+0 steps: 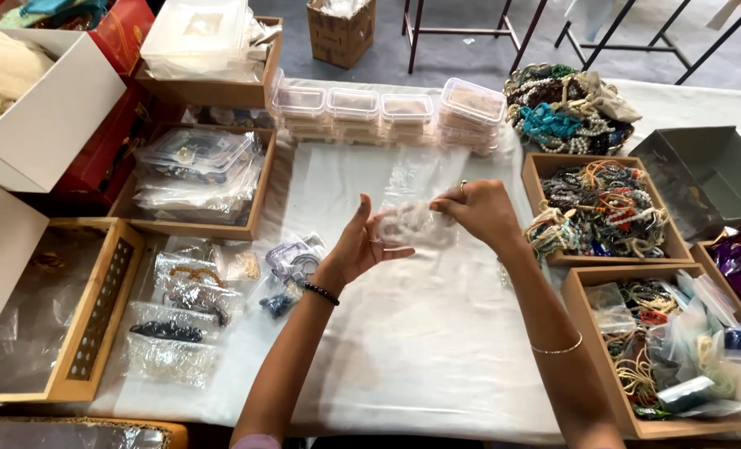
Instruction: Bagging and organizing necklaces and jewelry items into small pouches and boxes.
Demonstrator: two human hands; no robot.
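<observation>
both hands hold a clear plastic pouch (416, 204) above the middle of the counter (420, 349). the pouch stands with its long axis running from 6 to 12 o'clock, its flat open end pointing to 12. the left hand (360, 245) has a loose, half open grip under the lower part; the right hand (480, 212) pinches it closed at 3 o'clock. the pale beads inside are blurred and hard to make out.
</observation>
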